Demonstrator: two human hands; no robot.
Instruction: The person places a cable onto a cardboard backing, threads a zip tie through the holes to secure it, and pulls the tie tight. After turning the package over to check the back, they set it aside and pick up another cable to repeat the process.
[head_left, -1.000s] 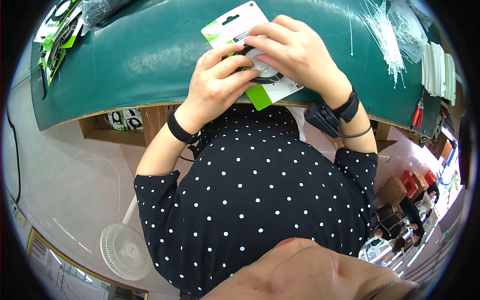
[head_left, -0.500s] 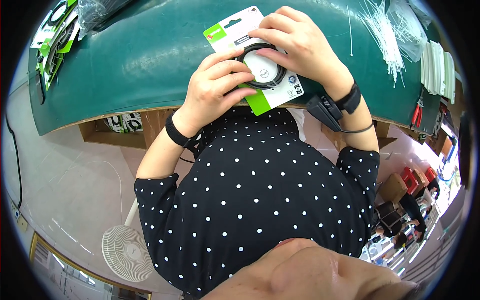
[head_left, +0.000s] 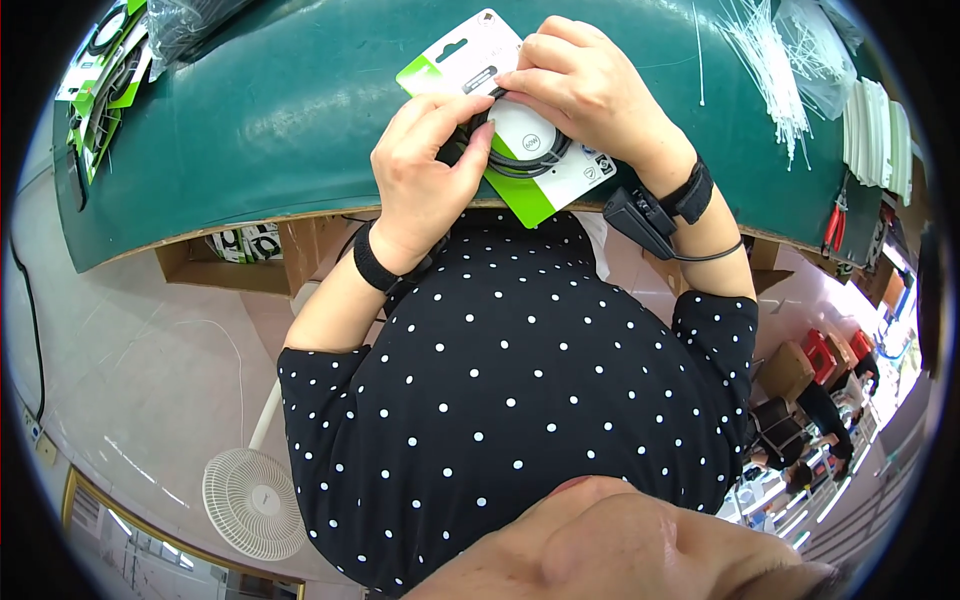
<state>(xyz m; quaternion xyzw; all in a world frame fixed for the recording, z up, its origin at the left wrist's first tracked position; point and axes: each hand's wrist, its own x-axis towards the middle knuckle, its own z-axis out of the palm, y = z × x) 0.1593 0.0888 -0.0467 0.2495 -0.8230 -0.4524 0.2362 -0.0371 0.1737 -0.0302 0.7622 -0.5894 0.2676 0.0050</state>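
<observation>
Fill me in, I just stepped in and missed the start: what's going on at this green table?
A person in a black polka-dot top is working over a dark green table. Both hands press a coiled black cable onto a white and green backing card: the left hand holds the coil's left side, the right hand pins it from above. A pile of white cable ties lies at the right, more carded packs at the left.

A backing card (head_left: 560, 185) lies on the table (head_left: 250, 120) near its front edge, with a coiled cable (head_left: 520, 165) on it. The left hand (head_left: 425, 170) rests on the card's left side, the right hand (head_left: 590, 85) on its far right. Cable ties (head_left: 770, 70) lie far right; packaged cards (head_left: 100, 70) far left.
</observation>
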